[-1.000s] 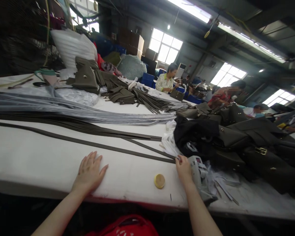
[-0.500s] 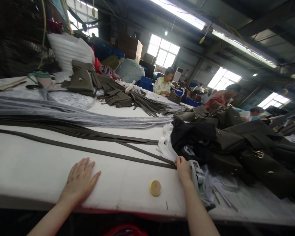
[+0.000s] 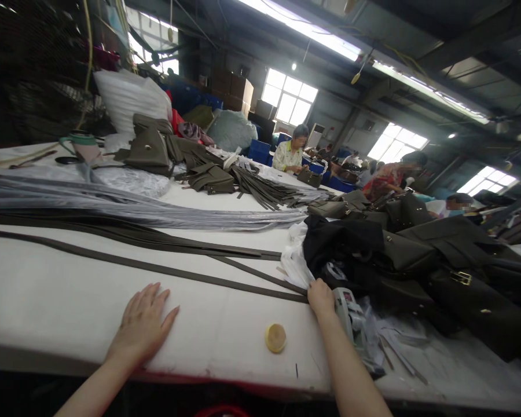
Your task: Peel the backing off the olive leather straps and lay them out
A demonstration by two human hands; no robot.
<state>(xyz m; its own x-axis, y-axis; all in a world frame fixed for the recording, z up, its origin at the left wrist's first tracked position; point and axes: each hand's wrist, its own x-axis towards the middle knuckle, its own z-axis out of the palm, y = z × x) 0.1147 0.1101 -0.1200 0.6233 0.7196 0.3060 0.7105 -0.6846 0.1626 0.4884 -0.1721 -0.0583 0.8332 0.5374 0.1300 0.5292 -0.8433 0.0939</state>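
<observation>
My left hand [image 3: 142, 324] lies flat on the white table [image 3: 217, 341], fingers spread, holding nothing. Near the middle right, my right hand [image 3: 321, 298] is closed at the right end of a long dark strap [image 3: 169, 269]; its fingertips are partly hidden. A second thin strap [image 3: 252, 271] runs to the same spot. Behind them lies a bundle of dark straps [image 3: 125, 233], with grey plastic-wrapped strips [image 3: 191, 217] beyond. A round yellow-rimmed roll [image 3: 275, 337] sits between my hands. Just right of my right hand is a grey-green device [image 3: 349, 313].
Dark bags [image 3: 473, 289] and black cloth [image 3: 341, 240] are heaped on the right. White paper strips [image 3: 402, 341] lie near the front edge. More bag pieces [image 3: 150, 150] and a cup [image 3: 84, 147] stand at the back left. A person [image 3: 290, 153] works across the table.
The view has shifted slightly, so most things appear a little lower. My right hand remains at the strap end, its back turned slightly more to view. My left hand still lies flat.
</observation>
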